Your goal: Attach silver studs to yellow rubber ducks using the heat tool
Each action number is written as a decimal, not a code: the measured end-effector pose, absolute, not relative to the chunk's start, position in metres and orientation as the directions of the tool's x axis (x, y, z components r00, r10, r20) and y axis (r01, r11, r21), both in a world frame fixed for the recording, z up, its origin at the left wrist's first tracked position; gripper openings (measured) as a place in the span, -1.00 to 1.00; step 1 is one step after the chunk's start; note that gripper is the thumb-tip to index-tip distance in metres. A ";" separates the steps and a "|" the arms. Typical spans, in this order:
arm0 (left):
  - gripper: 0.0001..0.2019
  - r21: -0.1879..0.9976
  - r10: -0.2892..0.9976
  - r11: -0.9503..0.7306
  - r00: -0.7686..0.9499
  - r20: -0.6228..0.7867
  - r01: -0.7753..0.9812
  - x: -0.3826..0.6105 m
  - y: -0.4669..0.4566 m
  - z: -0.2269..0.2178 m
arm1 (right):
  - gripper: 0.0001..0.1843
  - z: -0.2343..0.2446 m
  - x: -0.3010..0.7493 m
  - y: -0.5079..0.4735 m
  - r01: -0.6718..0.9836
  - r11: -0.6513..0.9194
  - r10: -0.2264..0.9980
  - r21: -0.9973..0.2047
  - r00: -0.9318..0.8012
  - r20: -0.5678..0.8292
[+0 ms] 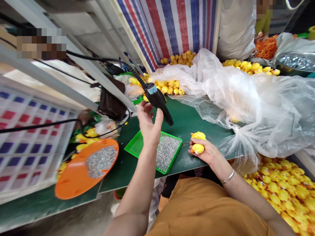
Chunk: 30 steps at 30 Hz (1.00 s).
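My left hand (149,123) is raised over a green tray (134,144), fingers spread and nothing seen in them. Just beyond it hangs a black electric screwdriver (157,100), tip pointing down, on a coiled cord. Whether my fingers touch the tool I cannot tell. Small silvery screws (167,150) cover the right part of the tray. Over the table edge to the right, my right hand (206,150) is closed around yellow toy ducks; an upper duck (199,135) and a lower duck (198,149) show between the fingers.
An orange dish (71,177) with more silvery pieces lies at left, beside a white plastic crate (31,141). Crumpled clear plastic (221,85) covers the table's right side. Many yellow ducks (283,186) fill a container at lower right. A person (262,23) is at the far right back.
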<state>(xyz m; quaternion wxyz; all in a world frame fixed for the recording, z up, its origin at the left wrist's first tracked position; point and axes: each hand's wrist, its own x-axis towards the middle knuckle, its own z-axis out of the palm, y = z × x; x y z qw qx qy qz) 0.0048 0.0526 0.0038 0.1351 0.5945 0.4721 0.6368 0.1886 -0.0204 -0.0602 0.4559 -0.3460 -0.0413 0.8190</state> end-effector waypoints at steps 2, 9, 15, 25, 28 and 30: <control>-0.37 0.828 0.816 -0.509 -0.174 0.551 0.235 -0.001 0.078 0.004 | -0.74 -0.064 0.188 -0.021 -0.701 -0.596 0.766 -0.392 -0.350 -0.539; -0.51 0.894 0.886 -0.446 -0.166 0.434 -0.043 0.012 0.074 0.024 | -0.81 -0.067 0.190 -0.014 -0.708 -0.582 0.760 -0.400 -0.298 -0.578; -0.71 0.806 0.899 -0.437 -0.163 0.407 -0.398 0.050 0.032 0.038 | -0.75 -0.061 0.193 0.006 -0.730 -0.545 0.765 -0.413 -0.231 -0.601; -0.69 0.724 0.866 -0.495 -0.205 0.456 -0.480 0.077 0.003 0.050 | -0.79 -0.070 0.194 0.014 -0.746 -0.535 0.780 -0.396 -0.256 -0.572; -0.68 0.735 0.866 -0.492 -0.180 0.466 -0.466 0.078 0.004 0.046 | -0.79 -0.071 0.193 0.014 -0.749 -0.544 0.778 -0.378 -0.282 -0.561; -0.68 0.735 0.863 -0.498 -0.177 0.474 -0.460 0.078 0.004 0.045 | -0.77 -0.071 0.193 0.014 -0.759 -0.533 0.785 -0.374 -0.277 -0.555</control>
